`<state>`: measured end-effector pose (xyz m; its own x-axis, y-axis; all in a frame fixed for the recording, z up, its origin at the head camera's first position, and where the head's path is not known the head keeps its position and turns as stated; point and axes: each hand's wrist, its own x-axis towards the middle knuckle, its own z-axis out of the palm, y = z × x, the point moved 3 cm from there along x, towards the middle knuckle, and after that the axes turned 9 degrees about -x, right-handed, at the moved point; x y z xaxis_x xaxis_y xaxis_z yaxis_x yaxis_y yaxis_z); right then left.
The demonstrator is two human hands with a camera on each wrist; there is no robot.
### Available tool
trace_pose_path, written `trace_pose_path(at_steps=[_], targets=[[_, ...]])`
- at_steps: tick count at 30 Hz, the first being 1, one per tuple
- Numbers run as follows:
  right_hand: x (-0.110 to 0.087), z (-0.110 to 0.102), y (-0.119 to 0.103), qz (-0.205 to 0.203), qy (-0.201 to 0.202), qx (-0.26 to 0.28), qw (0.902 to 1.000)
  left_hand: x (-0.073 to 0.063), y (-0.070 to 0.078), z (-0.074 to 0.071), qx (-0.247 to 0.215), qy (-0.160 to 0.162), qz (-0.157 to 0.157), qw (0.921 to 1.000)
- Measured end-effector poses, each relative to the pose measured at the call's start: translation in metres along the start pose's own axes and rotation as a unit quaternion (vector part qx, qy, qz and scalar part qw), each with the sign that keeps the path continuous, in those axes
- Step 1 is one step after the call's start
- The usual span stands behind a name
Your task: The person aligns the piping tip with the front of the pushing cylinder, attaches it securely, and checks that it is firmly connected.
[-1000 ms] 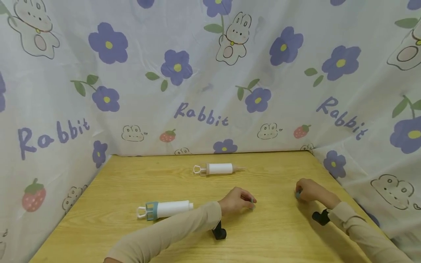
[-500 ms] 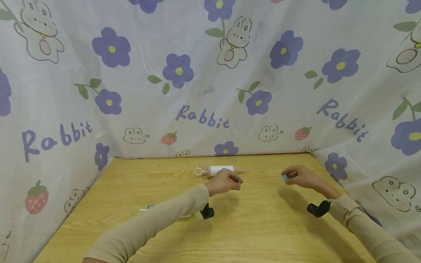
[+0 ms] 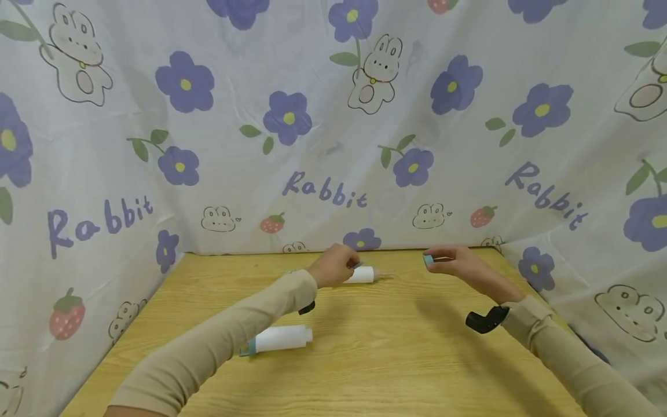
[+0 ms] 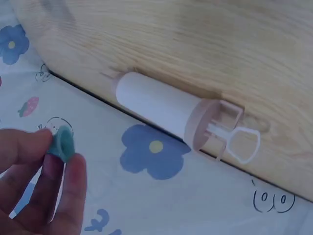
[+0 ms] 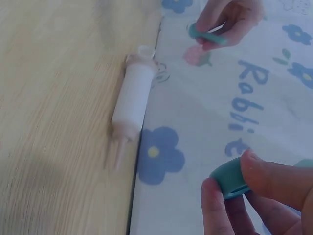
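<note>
Left hand (image 3: 333, 267) pinches teal cap (image 4: 61, 143) above pink syringe (image 4: 168, 110) near table's back edge; right hand (image 3: 453, 263) pinches teal ring (image 5: 230, 180).

Both arms, in tan sleeves, reach from the lower corners of the head view toward its centre, each wrist carrying a black mount. The left hand (image 3: 333, 267) sits just left of centre, fingers curled in a pinch. The right hand (image 3: 454, 265) hovers right of centre, fingertips (image 5: 254, 172) pinched together.
</note>
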<state>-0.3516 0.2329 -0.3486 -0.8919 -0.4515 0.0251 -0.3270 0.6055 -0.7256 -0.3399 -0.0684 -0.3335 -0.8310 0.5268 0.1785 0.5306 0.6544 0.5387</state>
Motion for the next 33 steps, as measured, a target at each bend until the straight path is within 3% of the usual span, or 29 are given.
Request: trace_pose_path(at_steps=[5, 10, 12, 14, 17, 21, 27, 33], targets=[[0.006, 0.01, -0.005, -0.006, 0.012, 0.021, 0.9997, 0.0, 0.006, 0.0, 0.108, -0.013, 0.017, 0.9939], [0.01, 0.016, -0.005, -0.013, 0.049, 0.03, 0.9983, -0.001, 0.015, -0.004, 0.252, 0.013, 0.075, 0.9647], [0.013, 0.018, -0.006, -0.01, 0.052, 0.041, 0.9978, -0.002, 0.017, -0.005, 0.281, 0.023, 0.089, 0.9551], [0.016, 0.021, -0.009, -0.014, 0.047, 0.051, 0.9975, -0.002, 0.017, -0.008, 0.291, 0.029, 0.092, 0.9517], [0.022, 0.027, -0.013, -0.018, 0.036, 0.069, 0.9968, -0.002, 0.016, -0.011, 0.291, 0.023, 0.083, 0.9529], [0.032, 0.039, -0.022, -0.029, 0.028, 0.09, 0.9951, -0.002, 0.016, -0.013, 0.27, 0.01, 0.063, 0.9607], [0.04, 0.062, -0.033, -0.034, 0.025, 0.117, 0.9923, 0.001, 0.019, -0.013, 0.188, -0.017, 0.045, 0.981], [0.044, 0.081, -0.047, -0.05, 0.023, 0.152, 0.9868, 0.005, 0.026, -0.011, 0.131, -0.026, 0.036, 0.9904]])
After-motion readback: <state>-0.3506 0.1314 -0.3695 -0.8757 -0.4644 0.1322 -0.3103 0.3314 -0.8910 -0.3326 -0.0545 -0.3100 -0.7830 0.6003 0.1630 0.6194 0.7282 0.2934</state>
